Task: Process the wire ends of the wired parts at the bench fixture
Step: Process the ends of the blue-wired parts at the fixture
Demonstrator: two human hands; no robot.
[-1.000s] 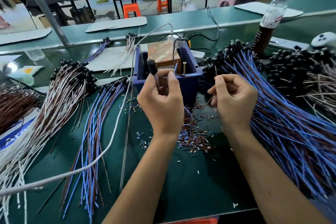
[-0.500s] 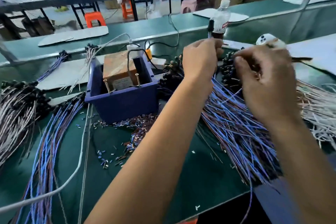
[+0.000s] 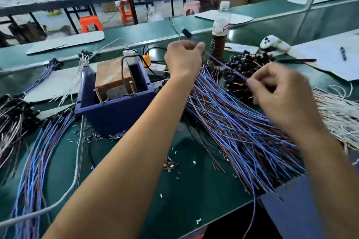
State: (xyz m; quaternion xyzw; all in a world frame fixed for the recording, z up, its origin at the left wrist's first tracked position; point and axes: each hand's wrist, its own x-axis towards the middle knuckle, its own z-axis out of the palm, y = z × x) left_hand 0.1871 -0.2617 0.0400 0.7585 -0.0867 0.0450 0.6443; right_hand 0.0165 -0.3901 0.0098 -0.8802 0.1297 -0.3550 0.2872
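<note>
My left hand [image 3: 183, 58] grips a wired part [image 3: 186, 33] just below its black head, lifted above the bench. Its blue-purple wire [image 3: 223, 64] runs down to the right into my right hand [image 3: 281, 97], which pinches it. Both hands hover over a big pile of blue and brown wired parts [image 3: 242, 126] with black heads at its far end. The blue box fixture [image 3: 114, 106], holding a brown block and upright pins, stands to the left of my left forearm.
More wired parts lie at the left: blue ones [image 3: 37, 161] and white ones [image 3: 11, 122]. White wires [image 3: 338, 116] spread at the right. A bottle [image 3: 220, 23] stands behind the pile. Cut insulation bits [image 3: 171, 165] litter the green mat. A grey cable [image 3: 73, 180] crosses the front left.
My hands left the blue fixture and moved right over the blue-brown pile. The left hand lifted a part by its head end, and the right hand now pinches its wire.
</note>
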